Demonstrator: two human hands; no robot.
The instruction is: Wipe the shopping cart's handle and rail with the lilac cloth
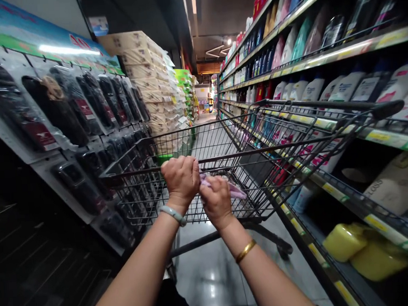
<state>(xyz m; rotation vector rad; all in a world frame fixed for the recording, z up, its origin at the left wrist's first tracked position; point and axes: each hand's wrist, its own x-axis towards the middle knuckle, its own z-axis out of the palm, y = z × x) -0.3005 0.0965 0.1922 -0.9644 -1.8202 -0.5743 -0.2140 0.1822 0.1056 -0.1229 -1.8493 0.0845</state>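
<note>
A dark wire shopping cart [263, 160] stands sideways in front of me, its handle end to the right. My left hand [181, 180], with a pale bangle at the wrist, is closed in a fist around the cart's near top rail. Just right of it and slightly lower, my right hand [217, 199], with a gold bracelet, is closed on a lilac cloth [238, 192]. Cloth shows between the two hands and sticks out past the right one. Whether the right fingers also grip the cart wire is hidden.
Shelves of bottles [306, 87] line the right, close to the cart. Yellow containers [346, 242] sit on a low shelf. On the left hang packaged dark items [71, 101], with stacked cartons [150, 77] beyond. A tiled floor [214, 269] runs down the aisle.
</note>
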